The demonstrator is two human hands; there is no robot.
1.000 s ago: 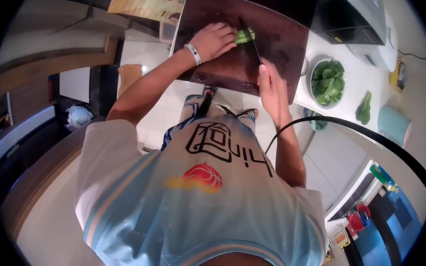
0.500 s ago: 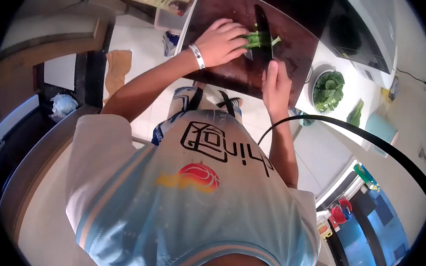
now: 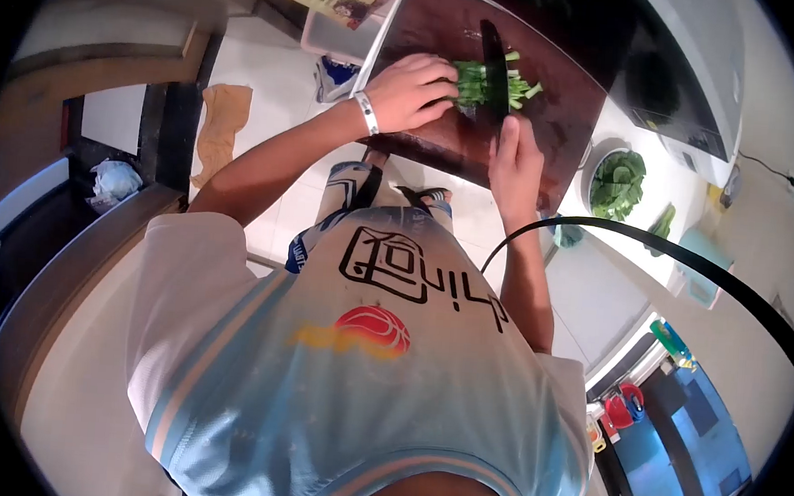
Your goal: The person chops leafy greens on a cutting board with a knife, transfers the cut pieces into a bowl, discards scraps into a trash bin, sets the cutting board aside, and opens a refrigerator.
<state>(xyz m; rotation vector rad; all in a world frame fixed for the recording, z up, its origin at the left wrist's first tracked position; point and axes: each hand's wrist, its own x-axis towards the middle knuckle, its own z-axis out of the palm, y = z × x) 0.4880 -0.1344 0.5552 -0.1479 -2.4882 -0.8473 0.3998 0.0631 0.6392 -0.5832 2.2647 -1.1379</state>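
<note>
My left hand [image 3: 413, 93] has curled fingers pressed on a bunch of green vegetable stalks [image 3: 468, 81], holding it against a dark brown cutting board [image 3: 429, 23]. A kitchen knife [image 3: 495, 63] with a dark blade is gripped by its handle in my right hand [image 3: 516, 169]. The blade lies across the bunch, just right of my left fingertips, and points away from me. Pale green cut ends [image 3: 521, 90] show on the blade's right side. My fist hides most of the handle.
On the white counter [image 3: 641, 247] to the right stands a bowl [image 3: 594, 180] of leafy greens [image 3: 621, 182], with a loose green leaf [image 3: 663, 228] beside it. A white appliance [image 3: 698, 85] stands behind them. A black cable [image 3: 652, 235] arcs across the right side.
The view has shifted slightly, so the board and bowl sit further right. More green stalk shows on both sides of the blade. Both hands keep their grips.
</note>
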